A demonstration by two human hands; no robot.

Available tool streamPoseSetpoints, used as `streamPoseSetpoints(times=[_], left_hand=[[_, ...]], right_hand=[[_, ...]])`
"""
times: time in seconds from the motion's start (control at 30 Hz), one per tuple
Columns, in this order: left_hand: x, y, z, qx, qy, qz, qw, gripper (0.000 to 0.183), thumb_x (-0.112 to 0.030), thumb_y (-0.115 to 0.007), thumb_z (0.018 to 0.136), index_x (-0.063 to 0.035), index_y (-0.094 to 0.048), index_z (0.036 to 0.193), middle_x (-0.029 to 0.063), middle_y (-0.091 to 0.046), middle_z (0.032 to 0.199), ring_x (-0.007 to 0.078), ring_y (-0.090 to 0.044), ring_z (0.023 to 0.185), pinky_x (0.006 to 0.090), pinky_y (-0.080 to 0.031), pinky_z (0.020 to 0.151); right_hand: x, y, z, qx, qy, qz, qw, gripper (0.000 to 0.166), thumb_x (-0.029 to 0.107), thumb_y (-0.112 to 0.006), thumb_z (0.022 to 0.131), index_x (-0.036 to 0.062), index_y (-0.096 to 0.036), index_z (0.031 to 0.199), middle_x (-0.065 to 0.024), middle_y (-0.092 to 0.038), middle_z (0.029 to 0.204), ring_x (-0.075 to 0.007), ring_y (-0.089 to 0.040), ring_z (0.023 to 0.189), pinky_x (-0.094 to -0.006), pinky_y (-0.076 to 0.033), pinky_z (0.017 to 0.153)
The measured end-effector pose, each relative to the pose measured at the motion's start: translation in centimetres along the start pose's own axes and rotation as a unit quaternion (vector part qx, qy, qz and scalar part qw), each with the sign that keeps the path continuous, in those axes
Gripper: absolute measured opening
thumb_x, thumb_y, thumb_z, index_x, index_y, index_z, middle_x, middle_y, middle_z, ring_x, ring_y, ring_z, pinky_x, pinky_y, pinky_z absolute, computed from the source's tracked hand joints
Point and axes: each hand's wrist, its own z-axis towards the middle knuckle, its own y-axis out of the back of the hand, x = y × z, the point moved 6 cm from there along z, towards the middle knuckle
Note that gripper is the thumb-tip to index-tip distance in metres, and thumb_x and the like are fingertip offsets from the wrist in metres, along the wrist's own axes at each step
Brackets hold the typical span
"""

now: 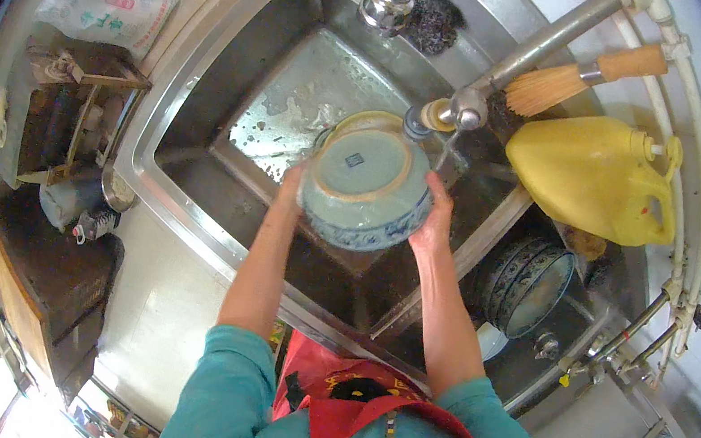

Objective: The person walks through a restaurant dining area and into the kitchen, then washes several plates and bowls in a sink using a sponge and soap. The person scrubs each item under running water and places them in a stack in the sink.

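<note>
Both my hands hold a blue-and-white ceramic bowl (365,167) with its foot ring facing up, over the stainless steel sink. My left hand (293,184) grips the bowl's left side, and my right hand (436,218) its right side. Part of another rim, yellowish, shows behind the bowl; I cannot tell whether it is a second bowl. The faucet spout (418,124) is close to the bowl's upper right edge. Wet, speckled metal forms the bottom of the left basin (337,81). In the right basin, several patterned bowls (527,286) stand nested on their sides.
A yellow plastic jug (591,177) and a wooden-handled brush (582,80) lie behind the sink, near pipes. Dark scouring mesh (434,21) sits beside a second faucet (387,10). The metal divider (452,268) separates the basins. White sacks (107,2) are at the upper left.
</note>
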Motion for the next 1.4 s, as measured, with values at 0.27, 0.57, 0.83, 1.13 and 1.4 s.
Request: streamPoseSetpoints(times=[0.27, 0.57, 0.83, 1.13, 1.4], left_hand=[[2.5, -7.9, -5.5, -0.196, -0.2, 0.186, 0.942, 0.043, -0.008, -0.045, 0.084, 0.0057, -0.047, 0.125, 0.0181, -0.057, 0.11, 0.0303, -0.054, 0.101, 0.0355, -0.04, 0.09], [-2.4, -22.8, -13.5, -0.019, -0.516, 0.504, 0.692, 0.036, -0.012, -0.055, 0.077, -0.0044, -0.057, 0.112, 0.0192, -0.058, 0.11, 0.0344, -0.054, 0.104, 0.0411, -0.043, 0.083], [4.2, -10.6, -6.9, -0.032, -0.191, 0.418, 0.887, 0.027, -0.015, -0.046, 0.087, -0.0006, -0.062, 0.103, 0.0257, -0.061, 0.092, 0.0405, -0.059, 0.09, 0.0435, -0.045, 0.078], [2.1, -9.5, -6.6, -0.068, -0.055, 0.166, 0.982, 0.032, -0.015, -0.04, 0.092, 0.0042, -0.057, 0.11, 0.0099, -0.063, 0.091, 0.0195, -0.056, 0.082, 0.0342, -0.044, 0.079], [-6.2, -13.6, -13.6, 0.028, -0.5, 0.329, 0.801, 0.025, -0.009, -0.048, 0.086, -0.0041, -0.064, 0.105, 0.0152, -0.062, 0.104, 0.0304, -0.056, 0.102, 0.0361, -0.041, 0.09]], right_hand=[[3.1, -1.6, 2.9, -0.018, 0.089, -0.084, 0.992, 0.039, 0.019, -0.069, 0.075, 0.0004, -0.056, 0.107, -0.0073, -0.06, 0.101, -0.0218, -0.059, 0.09, -0.0377, -0.048, 0.08], [3.9, 1.8, 1.3, -0.052, 0.145, -0.168, 0.974, 0.031, 0.012, -0.066, 0.078, 0.0009, -0.057, 0.106, -0.004, -0.061, 0.099, -0.0162, -0.058, 0.083, -0.0308, -0.047, 0.073], [2.6, 0.5, 0.8, -0.068, 0.129, -0.169, 0.975, 0.036, 0.01, -0.07, 0.075, -0.0008, -0.058, 0.107, -0.0063, -0.061, 0.099, -0.0171, -0.058, 0.082, -0.0338, -0.047, 0.073], [-1.8, -3.8, 1.4, 0.103, 0.046, -0.271, 0.956, 0.02, 0.005, -0.064, 0.073, 0.0012, -0.063, 0.093, -0.0028, -0.064, 0.085, -0.0108, -0.057, 0.072, -0.0254, -0.046, 0.067], [-0.9, -6.0, -5.3, 0.248, 0.002, -0.437, 0.864, 0.012, -0.002, -0.063, 0.067, -0.0014, -0.062, 0.08, -0.0006, -0.062, 0.073, -0.007, -0.054, 0.065, -0.0242, -0.044, 0.058]])
